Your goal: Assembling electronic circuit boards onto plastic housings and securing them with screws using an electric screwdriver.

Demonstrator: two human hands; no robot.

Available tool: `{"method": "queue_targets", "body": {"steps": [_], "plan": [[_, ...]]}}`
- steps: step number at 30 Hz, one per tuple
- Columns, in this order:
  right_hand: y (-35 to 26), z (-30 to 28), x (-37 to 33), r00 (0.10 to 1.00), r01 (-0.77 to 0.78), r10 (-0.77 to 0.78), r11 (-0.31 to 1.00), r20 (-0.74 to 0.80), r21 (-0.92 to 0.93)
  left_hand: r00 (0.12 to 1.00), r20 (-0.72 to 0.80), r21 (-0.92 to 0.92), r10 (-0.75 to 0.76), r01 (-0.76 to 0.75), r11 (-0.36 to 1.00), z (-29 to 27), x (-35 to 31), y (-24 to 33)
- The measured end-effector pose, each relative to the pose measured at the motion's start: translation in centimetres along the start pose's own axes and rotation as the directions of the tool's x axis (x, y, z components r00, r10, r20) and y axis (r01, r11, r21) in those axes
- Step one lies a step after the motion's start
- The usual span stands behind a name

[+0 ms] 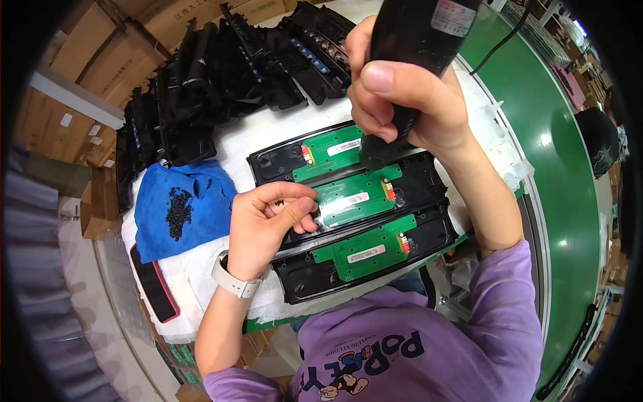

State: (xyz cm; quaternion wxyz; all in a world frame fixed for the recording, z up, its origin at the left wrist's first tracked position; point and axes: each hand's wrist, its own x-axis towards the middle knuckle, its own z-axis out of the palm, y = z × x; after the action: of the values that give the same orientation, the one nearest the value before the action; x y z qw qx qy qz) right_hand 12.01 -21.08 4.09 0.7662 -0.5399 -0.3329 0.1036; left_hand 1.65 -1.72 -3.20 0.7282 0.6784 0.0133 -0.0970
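Right hand [418,100], 1, which I view from afar: wrapped firmly around 1 black power tool [418,37], its nose angled down. Left hand [268,218], 1, well apart from the right: thumb and forefinger together, curled around a few small dark pieces [279,203], probably screws. Far green board [321,161], 1, set in a black panel: beneath the right hand and the tool's nose; I cannot tell whether a bit touches it. Middle green board [367,211], 1: just beside the left fingertips. Near green board [341,268], 1: closer to the body than both hands. Blue cloth [211,184], 1, carrying a heap of black bits [178,214]: left of the left hand. Method, in my judgement for driving a screw: tool square to the board, bit seated before power goes on, pressure straight and light, release as the head meets the surface; left fingers clear of the nose, supplying 1 piece at a time; other pieces held well back, lest 1 drop onto the circuitry. Markings: 1 white label [455,17] with red print, on the tool above the right hand; 3 pale stickers [366,254], 1 per board, print too fine for me to read; dark characters on a cardboard box [161,23], far beyond the left hand; bold lettering and a cartoon figure on the purple shirt [429,335], between the forearms.
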Motion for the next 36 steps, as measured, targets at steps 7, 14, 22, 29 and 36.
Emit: {"method": "queue_targets", "body": {"steps": [7, 14, 22, 29, 36], "plan": [[0.6, 0.2, -0.1, 0.998, -0.038, 0.039, 0.999, 0.042, -0.031, 1.000, 0.010, -0.006, -0.025, 0.025, 1.000, -0.2, 0.2, -0.1], [0.7, 0.4, 0.0, 0.990, -0.065, 0.077, 0.993, 0.117, -0.100, 1.000, 0.017, 0.011, -0.022, 0.022, 1.000, 0.2, 0.3, -0.1], [0.2, 1.0, -0.6, 0.985, 0.090, -0.045, 0.957, 0.165, -0.276, 0.998, 0.052, -0.041, -0.045, 0.047, 0.998, 0.0, 0.0, 0.0], [-1.2, 0.2, -0.9, 0.954, 0.184, -0.275, 0.846, 0.115, 0.501, 0.998, -0.050, -0.182, 0.043, -0.052, 0.982, 0.6, -0.9, 1.0], [-1.3, 0.6, -1.5, 0.943, 0.198, -0.300, 0.852, 0.142, 0.484, 0.998, 0.061, -0.329, -0.011, 0.031, 0.944, 0.8, -1.0, 0.8]]}}
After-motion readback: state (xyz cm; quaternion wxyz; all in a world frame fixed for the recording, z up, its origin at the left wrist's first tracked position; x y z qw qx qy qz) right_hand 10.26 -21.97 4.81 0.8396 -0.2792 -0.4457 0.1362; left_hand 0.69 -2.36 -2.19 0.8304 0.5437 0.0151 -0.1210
